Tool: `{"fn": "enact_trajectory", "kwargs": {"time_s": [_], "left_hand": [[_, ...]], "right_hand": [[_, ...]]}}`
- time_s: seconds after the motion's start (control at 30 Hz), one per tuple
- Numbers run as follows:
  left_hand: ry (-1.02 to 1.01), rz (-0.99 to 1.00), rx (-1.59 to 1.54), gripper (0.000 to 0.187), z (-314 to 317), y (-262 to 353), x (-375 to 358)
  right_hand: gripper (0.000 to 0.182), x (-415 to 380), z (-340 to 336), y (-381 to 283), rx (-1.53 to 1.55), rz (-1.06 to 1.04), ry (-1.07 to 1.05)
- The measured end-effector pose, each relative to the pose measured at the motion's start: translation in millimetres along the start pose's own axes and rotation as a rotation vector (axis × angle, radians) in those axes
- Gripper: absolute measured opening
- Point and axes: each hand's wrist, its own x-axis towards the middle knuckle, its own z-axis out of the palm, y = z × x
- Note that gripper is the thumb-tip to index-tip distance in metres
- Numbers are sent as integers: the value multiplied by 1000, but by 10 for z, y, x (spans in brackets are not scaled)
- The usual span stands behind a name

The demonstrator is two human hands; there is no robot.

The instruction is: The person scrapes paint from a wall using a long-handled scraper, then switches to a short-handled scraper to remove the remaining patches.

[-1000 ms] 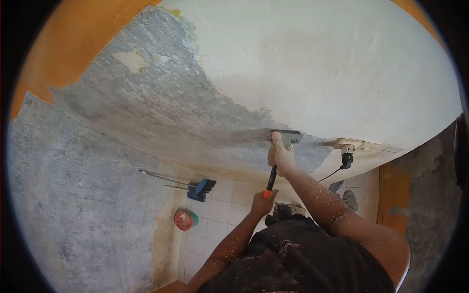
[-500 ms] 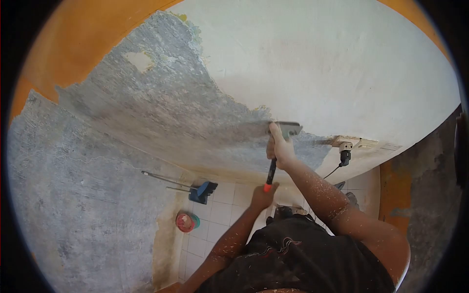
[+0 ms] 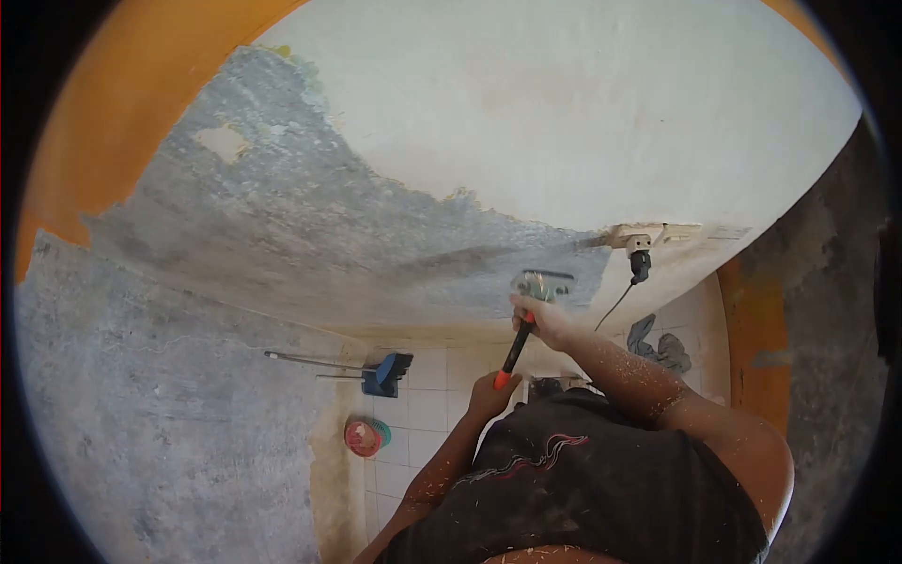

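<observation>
My left hand (image 3: 493, 397) is closed around the lower end of a long-handled scraper (image 3: 516, 350), beside the orange tip of its black handle. Up near the scraper's head, my right hand (image 3: 547, 321) is closed on the tool. The wide metal head lies against or close to the bare grey part of the wall (image 3: 395, 211); contact cannot be made out. White paint (image 3: 564, 122) covers the wall above a ragged edge. Pale flakes are scattered over my right forearm and dark shirt (image 3: 536, 479).
A wall socket (image 3: 639, 242) holds a black plug (image 3: 640, 267) with a cable running down. A blue dustpan (image 3: 381, 378) and a red-and-green bucket (image 3: 365, 436) are on the tiled floor at the left. Grey cloth (image 3: 660, 348) lies at the right.
Both hands have brought the scraper down the wall, from the paint's ragged edge to the grey area below. My view has shifted slightly, showing more of the cloth.
</observation>
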Motion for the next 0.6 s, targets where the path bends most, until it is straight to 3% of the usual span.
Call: {"fn": "enact_trajectory", "kwargs": {"time_s": [0.1,0.23,0.3,0.37,0.4,0.47,0.6], "left_hand": [[-185,-156,-125,43,133,-240,-114],[-240,-253,-296,47,378,-327,-124],[-229,-178,-200,45,306,-46,42],[-147,-148,-32,50,255,156,329],[-55,-34,-57,50,175,362,415],[22,-16,-197,51,171,428,579],[-20,-54,-131,51,245,329,569]], "right_hand": [[20,-30,-219,260,66,182,122],[26,92,-306,379,88,213,192],[28,312,-313,306,108,149,154],[25,399,2,-151,10,-46,280],[25,362,132,-369,15,-41,281],[22,299,310,-684,55,-81,118],[20,294,227,-602,45,-82,115]]}}
